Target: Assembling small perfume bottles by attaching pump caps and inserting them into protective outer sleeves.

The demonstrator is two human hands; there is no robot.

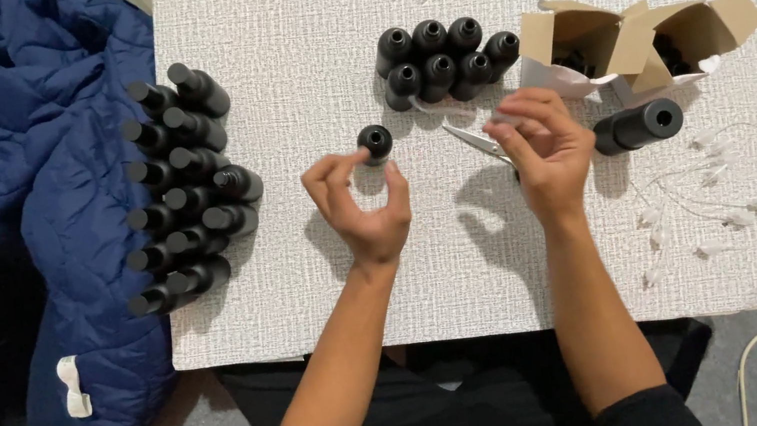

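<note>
Small black bottle [376,142] stands upright on the white board [276,77].

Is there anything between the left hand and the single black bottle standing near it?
Nothing visible. The left hand is open right beside the single black bottle; only bare white board shows around them.
</note>
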